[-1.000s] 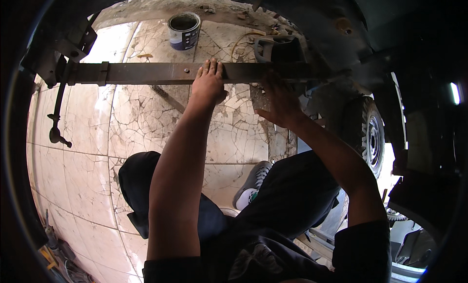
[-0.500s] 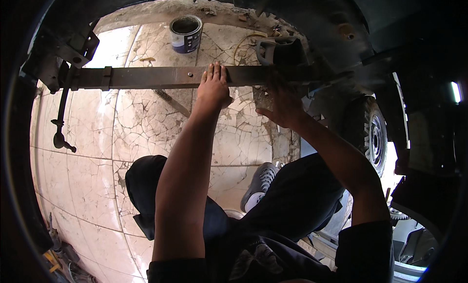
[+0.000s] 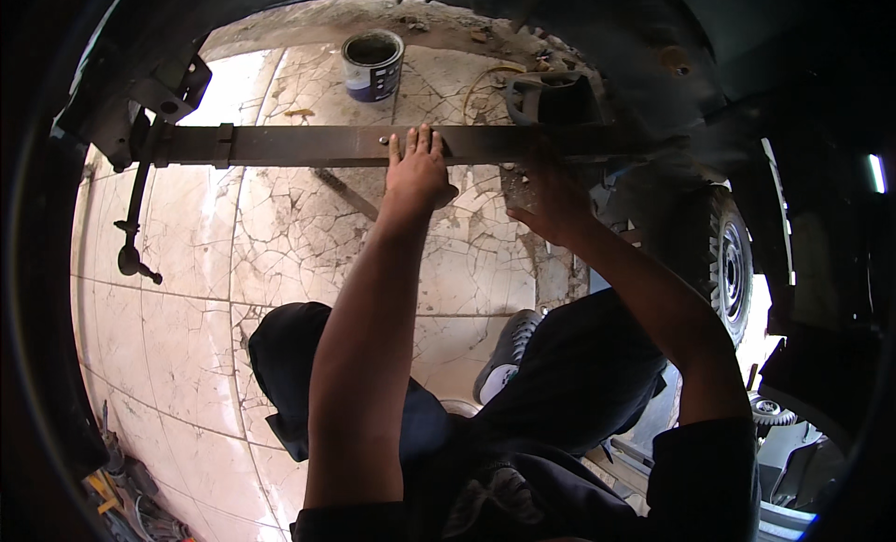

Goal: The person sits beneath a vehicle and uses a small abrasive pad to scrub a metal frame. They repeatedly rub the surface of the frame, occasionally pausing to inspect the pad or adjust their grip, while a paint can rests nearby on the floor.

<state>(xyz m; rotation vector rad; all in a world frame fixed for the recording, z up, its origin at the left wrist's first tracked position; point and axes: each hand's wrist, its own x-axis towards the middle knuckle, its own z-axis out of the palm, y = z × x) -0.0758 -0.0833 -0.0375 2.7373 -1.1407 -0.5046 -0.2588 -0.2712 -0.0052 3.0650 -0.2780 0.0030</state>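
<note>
A long flat dark steel leaf spring runs crosswise in front of me, with a clamp round its left part and a small bolt head near its middle. My left hand lies on the spring just right of the bolt head, fingers stretched out flat over it. Further right, my right hand reaches up to the spring in deep shadow. Its thumb stands apart and its fingers seem stretched out, their tips hard to make out. Neither hand appears to hold anything loose.
An open paint can stands on the cracked floor tiles beyond the spring. A dark plastic part lies to its right. A jointed rod hangs at left, a wheel stands at right. Tools lie lower left.
The whole view has shifted a little, so things sit further right. My left hand has slid slightly left along the spring, closer to the bolt head. My right hand stays nearly in place.
</note>
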